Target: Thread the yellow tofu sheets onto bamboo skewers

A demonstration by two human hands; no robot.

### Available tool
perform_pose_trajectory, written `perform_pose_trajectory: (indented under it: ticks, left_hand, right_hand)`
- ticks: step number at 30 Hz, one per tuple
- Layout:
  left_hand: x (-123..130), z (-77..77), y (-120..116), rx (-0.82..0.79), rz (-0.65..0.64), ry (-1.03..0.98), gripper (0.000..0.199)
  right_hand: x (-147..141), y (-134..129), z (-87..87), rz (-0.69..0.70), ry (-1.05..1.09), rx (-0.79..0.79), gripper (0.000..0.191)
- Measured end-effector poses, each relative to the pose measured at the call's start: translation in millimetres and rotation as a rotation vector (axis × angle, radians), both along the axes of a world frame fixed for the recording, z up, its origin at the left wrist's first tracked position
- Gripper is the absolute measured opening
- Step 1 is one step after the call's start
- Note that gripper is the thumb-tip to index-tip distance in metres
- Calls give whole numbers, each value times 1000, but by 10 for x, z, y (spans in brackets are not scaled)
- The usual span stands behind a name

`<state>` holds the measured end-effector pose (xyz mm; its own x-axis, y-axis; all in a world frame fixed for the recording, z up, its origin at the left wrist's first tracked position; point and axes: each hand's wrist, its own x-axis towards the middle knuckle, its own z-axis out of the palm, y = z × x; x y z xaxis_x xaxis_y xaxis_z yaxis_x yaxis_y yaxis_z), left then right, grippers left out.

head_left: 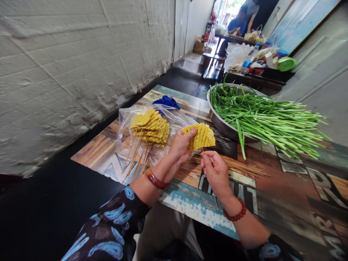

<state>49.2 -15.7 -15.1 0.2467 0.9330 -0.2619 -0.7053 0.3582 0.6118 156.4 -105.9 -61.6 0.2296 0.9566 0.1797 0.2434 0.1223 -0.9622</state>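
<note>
My left hand (181, 146) pinches a flat yellow, ridged slice of food (202, 136), thumb on top. The kind of food I cannot tell. Just below it, my right hand (215, 168) is closed on a thin bamboo skewer (216, 200), whose upper end meets the slice's lower edge. How far the skewer goes in is hidden. To the left, a pile of skewered yellow slices (150, 127) lies on a clear plastic bag (123, 125), sticks pointing toward me. Loose bamboo skewers (244, 166) lie on the table right of my hands.
A metal basin (221, 121) heaped with long green stalks (266, 116) stands on the patterned table (272, 195), stalks overhanging to the right. A blue cloth (166, 102) lies behind the bag. Farther back, people (240, 25) are at a cluttered table. A pale wall (81, 72) runs along the left.
</note>
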Motion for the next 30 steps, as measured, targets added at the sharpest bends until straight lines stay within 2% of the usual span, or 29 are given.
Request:
perform_pose_trajectory:
  ticks: [6,11,25,30]
  left_hand:
    - [-25,34,6,3,20,12,21]
    - [-88,65,28,42,-30,26,20]
    - [-21,59,7,-18,-12,11,12]
    - [-17,23,5,-8,-10,3,16]
  right_hand:
    - [-15,-7,19,11,18,5,29]
    - [-22,-24,28,24,25,-6,29]
    - [-5,-26,-10,11,13,-8,28]
    - [0,-11,-32,8,14,0,29]
